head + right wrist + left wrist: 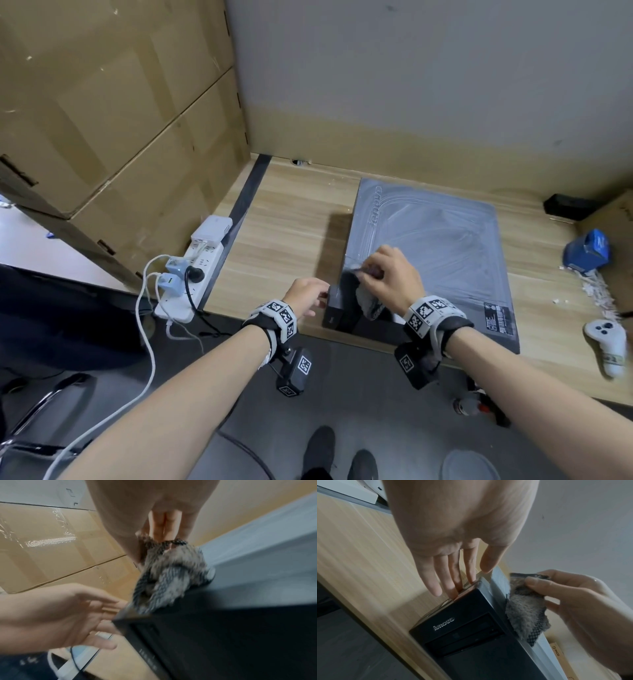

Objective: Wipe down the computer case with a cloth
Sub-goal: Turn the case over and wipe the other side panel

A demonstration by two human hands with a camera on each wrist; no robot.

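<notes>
A grey computer case (442, 246) lies on its side on the wooden desk (284, 219), its black front panel (471, 628) facing me. My right hand (387, 274) pinches a grey fuzzy cloth (370, 301) at the near left corner of the case's top; the cloth (525, 609) hangs over the front edge. Seen from the right wrist, the cloth (168, 577) is bunched on that corner. My left hand (308, 294) has straight fingers (453, 582) touching the case's left side near the front corner, holding nothing.
A white power strip (191, 270) with plugs and cables lies at the desk's left edge. Cardboard boxes (102, 120) stand to the left. A blue object (587, 253), white scraps and a white controller (608, 339) lie to the right. A wall is behind.
</notes>
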